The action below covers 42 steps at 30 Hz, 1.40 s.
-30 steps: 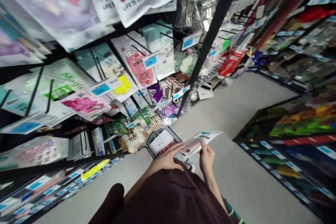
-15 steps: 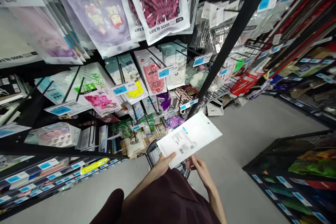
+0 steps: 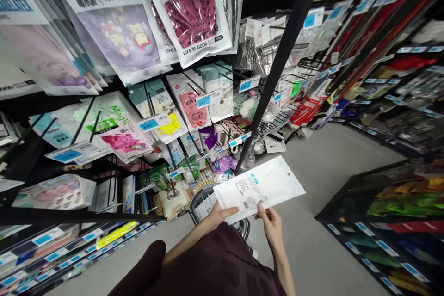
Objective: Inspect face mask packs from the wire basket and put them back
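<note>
A flat white plastic package (image 3: 274, 180) with blue and black print and a barcode is held in front of me, tilted up to the right. My left hand (image 3: 222, 212) pinches its near left corner, thumb on top. At the lower edge my right hand (image 3: 269, 222) grips it too, with the thumb on the printed side and the fingers underneath. Below the package stands a dark-rimmed shopping basket (image 3: 199, 194), partly covered by the package and my hands. Some packaged goods show inside it.
To the left, a black rack carries hanging packs, among them a hot water bag (image 3: 121, 32) and gloves (image 3: 196, 111). A black upright post (image 3: 274, 83) rises ahead. Another low shelf (image 3: 378, 222) stands at the right, with grey floor (image 3: 312, 157) between.
My right hand has closed onto the package's lower edge, its thumb now on the printed face. The package has shifted slightly right, and the view has turned a little to the right.
</note>
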Tool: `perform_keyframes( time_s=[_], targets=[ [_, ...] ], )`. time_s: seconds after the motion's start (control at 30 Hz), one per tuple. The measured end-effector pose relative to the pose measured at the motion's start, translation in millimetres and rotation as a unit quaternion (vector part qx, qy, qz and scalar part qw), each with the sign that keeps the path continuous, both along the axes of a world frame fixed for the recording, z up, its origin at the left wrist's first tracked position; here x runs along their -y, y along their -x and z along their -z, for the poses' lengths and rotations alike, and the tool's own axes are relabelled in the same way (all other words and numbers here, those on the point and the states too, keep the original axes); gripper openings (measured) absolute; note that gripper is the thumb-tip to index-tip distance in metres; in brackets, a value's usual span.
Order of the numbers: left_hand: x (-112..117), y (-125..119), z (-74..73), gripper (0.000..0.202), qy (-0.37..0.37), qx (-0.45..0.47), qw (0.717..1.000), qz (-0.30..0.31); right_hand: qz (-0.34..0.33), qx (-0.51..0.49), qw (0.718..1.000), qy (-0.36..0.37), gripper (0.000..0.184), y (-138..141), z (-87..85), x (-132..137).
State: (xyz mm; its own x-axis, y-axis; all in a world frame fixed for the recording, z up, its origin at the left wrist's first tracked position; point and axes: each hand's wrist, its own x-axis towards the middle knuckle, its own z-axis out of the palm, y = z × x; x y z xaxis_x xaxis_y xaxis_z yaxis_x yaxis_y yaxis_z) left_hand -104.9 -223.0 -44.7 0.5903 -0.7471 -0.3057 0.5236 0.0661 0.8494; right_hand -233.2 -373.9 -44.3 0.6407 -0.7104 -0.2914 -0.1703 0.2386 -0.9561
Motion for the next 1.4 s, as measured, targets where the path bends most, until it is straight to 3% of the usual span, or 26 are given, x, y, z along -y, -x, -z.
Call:
perform_keyframes(
  time_s=[0.23, 0.37, 0.5, 0.7, 0.77, 0.83, 0.93, 1.0, 1.07, 1.17, 1.27, 1.4],
  targets=[
    [22.5, -0.6, -4.5, 0.064, -0.032, -0.122, 0.992, -0.023, 0.156, -0.015, 0.986, -0.053, 0.057, 34.5, 28.8, 2.2],
    [27.0, -8.2, -1.0, 0.052, -0.050, -0.147, 0.987, -0.027, 0.150, 0.054, 0.981, -0.110, 0.051, 34.7, 29.2, -5.3],
    [21.6, -15.0, 6.7, 0.042, -0.059, -0.169, 0.984, 0.003, 0.121, 0.160, 0.965, -0.167, 0.063, 21.9, 18.4, -10.6],
    [12.8, -9.7, 9.2, 0.032, -0.071, -0.146, 0.980, 0.116, 0.038, 0.157, 0.976, -0.145, 0.073, 6.3, 17.2, -7.5],
    [9.3, -5.8, 8.3, 0.031, -0.074, -0.121, 0.978, 0.155, 0.031, 0.159, 0.978, -0.135, 0.065, 3.3, 19.8, -7.8],
    [3.6, -2.7, 7.0, 0.035, -0.060, -0.112, 0.974, 0.188, 0.066, 0.138, 0.982, -0.109, 0.054, 0.0, 22.2, -7.9],
    [-2.9, -0.9, 2.5, 0.047, -0.013, -0.113, 0.979, 0.167, 0.154, 0.083, 0.982, -0.070, 0.047, -3.9, 24.3, -5.5],
    [-0.5, -2.3, -3.5, 0.044, -0.003, -0.106, 0.982, 0.155, 0.200, 0.014, 0.978, -0.053, 0.050, -3.2, 24.4, -2.6],
    [7.2, -5.8, -12.0, 0.039, 0.003, -0.112, 0.982, 0.150, 0.217, -0.059, 0.974, -0.034, 0.054, 0.2, 23.0, -0.6],
    [19.2, -12.9, -23.7, 0.054, 0.045, -0.131, 0.981, 0.137, 0.208, -0.097, 0.973, -0.005, 0.056, 5.4, 17.2, -2.1],
    [25.6, -17.3, -23.8, 0.056, 0.016, -0.032, 0.991, 0.131, 0.195, -0.074, 0.978, -0.021, 0.057, 5.2, 7.7, -6.8],
    [29.5, -16.5, -6.5, 0.055, -0.090, 0.149, 0.980, 0.093, 0.186, -0.047, 0.981, -0.026, 0.057, 0.0, -0.4, -9.8]
  ],
)
